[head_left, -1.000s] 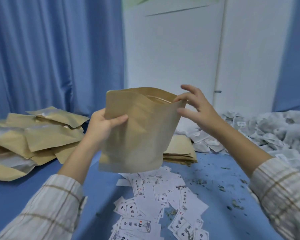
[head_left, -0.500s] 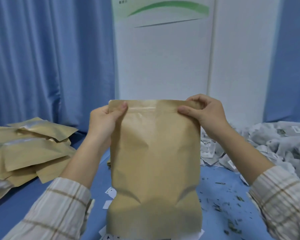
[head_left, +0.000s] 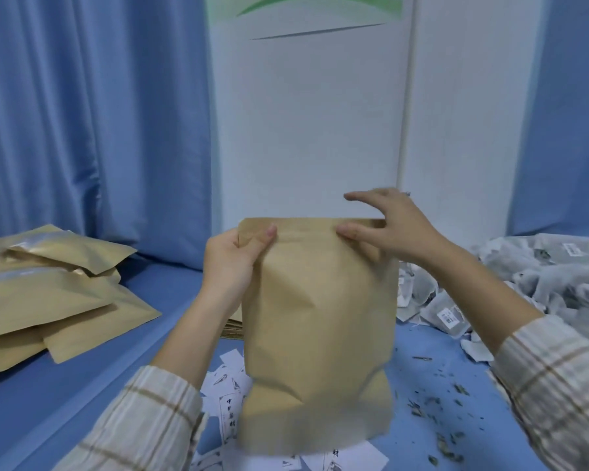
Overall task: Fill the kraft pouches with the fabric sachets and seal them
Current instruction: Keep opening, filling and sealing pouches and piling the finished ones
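You held the pouch upright above the table, left hand pinching its top corner, right hand thumb pressing the seal, fingers spread; light, pliable, best gripped by the top strip.

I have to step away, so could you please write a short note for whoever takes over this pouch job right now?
Left hand: pinches the top left corner of the upright pouch.
Right hand: thumb pressed on the pouch's top strip near the right end, fingers spread above; it does not plainly grip.
Pouch stands on the blue table, over the paper slips; its top looks flat and closed.
Filled pouches are piled at left; loose sachets are heaped at right.
Done: several pouches.
Left: press this seal fully, add it to the pile, then fill more from the heap.
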A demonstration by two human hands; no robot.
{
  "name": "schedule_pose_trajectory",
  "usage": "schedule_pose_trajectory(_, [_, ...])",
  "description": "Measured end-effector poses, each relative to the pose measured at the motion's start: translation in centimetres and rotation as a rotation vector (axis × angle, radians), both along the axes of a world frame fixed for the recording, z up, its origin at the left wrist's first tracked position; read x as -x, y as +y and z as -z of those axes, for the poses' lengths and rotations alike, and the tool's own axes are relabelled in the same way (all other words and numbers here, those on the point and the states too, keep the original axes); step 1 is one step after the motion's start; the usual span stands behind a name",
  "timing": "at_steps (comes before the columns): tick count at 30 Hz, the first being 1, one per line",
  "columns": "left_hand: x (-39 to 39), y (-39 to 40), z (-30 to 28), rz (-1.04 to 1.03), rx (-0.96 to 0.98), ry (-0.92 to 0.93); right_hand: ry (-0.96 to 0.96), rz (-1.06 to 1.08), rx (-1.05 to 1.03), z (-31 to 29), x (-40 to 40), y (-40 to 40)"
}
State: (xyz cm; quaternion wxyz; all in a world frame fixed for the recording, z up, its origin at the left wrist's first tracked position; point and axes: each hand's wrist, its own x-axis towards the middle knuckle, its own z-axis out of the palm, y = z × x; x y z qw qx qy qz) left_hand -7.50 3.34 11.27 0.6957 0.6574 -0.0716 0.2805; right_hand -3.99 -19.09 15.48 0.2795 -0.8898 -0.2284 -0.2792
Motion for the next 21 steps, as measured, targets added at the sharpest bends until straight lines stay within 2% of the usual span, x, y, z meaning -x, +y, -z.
schedule_pose_trajectory(2, [-0.2, -0.9, 0.1, 0.009, -0.016, -0.015, -0.095, -0.043, 0.130, -1.1, 0.4, 1.6])
schedule_pose_trajectory(6, [-0.1, -2.0, -0.2, 0.001, -0.038, -0.023, 0.111, -0.171, 0.235, -3.0, 0.6, 4.2])
schedule_pose_trajectory(9, [0.2, -1.9, -0.2, -0.029, -0.058, -0.022, 0.155, -0.226, 0.231, -3.1, 0.1, 4.6])
schedule_pose_trajectory(13, [0.5, -1.4, 0.3, 0.047, -0.041, -0.018, 0.065, -0.243, 0.229, -2.3, -0.1, 4.7])
schedule_pose_trajectory(21, [0.3, -1.7, 1.3, -0.156, -0.089, -0.107, 0.060, -0.199, 0.319, -2.2, 0.4, 5.8])
